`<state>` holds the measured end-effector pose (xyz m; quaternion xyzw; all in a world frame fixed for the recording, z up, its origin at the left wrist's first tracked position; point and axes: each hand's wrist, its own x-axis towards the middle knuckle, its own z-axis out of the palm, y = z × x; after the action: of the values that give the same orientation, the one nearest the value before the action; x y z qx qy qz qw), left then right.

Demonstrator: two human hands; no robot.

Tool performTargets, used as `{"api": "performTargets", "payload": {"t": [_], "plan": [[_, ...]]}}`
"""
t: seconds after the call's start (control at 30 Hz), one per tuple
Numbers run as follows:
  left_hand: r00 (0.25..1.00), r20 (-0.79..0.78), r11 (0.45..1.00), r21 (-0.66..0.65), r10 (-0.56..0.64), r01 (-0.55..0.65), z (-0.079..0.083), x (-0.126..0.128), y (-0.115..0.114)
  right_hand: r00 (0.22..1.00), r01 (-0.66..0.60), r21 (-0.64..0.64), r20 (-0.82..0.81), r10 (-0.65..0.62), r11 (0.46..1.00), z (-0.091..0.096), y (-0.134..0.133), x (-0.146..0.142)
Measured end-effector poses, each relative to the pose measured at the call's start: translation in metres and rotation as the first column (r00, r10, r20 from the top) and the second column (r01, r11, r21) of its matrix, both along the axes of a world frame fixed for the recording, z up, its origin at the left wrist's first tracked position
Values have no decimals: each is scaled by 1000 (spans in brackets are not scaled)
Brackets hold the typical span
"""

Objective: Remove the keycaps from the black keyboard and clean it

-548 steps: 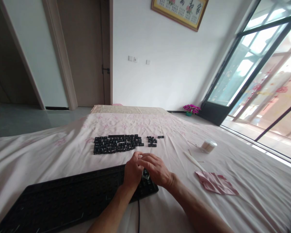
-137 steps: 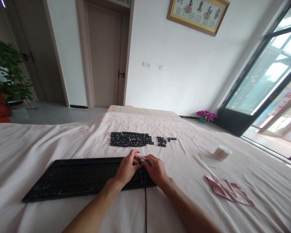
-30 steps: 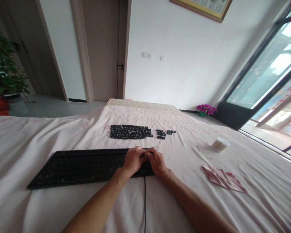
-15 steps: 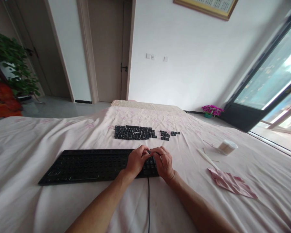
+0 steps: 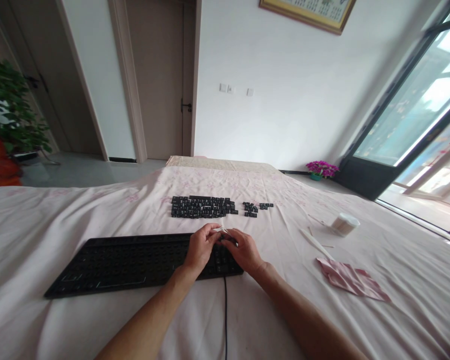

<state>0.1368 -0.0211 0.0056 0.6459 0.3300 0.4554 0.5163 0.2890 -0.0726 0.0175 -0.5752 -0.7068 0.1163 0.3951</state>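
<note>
A black keyboard (image 5: 127, 260) lies on the pink bedsheet, most of its keycaps off and keys still showing on the number pad (image 5: 221, 260) at its right end. Over that end my two hands meet at the fingertips. My left hand (image 5: 201, 250) is closed in a pinch; whatever it holds is hidden. A small tool with thin shiny wires (image 5: 224, 230) shows between the hands, and my closed right hand (image 5: 243, 250) appears to grip it. Beyond the keyboard sit many loose black keycaps (image 5: 200, 207), with a smaller group (image 5: 250, 209) to their right.
On the right are a round tub of cotton swabs (image 5: 345, 224), some loose swabs, a white slender tool (image 5: 317, 243) and a crumpled pink cloth (image 5: 350, 280). The keyboard's cable (image 5: 225, 315) runs toward me between my forearms.
The view has shifted slightly. My hands have turned at the number pad, and thin shiny wires now show between the fingers where a small dark piece showed before.
</note>
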Motion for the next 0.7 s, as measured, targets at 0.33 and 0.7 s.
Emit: {"api": "performTargets", "payload": {"t": [0.33,0.7], "plan": [[1000,21,999,-34,7,-6,1,2,0,976,97,-101,-184,-114,990,2,2,5],[999,8,999,-24,35,-34,-3,2,1,987,66,-90,-143,-78,994,-3,5,10]]}}
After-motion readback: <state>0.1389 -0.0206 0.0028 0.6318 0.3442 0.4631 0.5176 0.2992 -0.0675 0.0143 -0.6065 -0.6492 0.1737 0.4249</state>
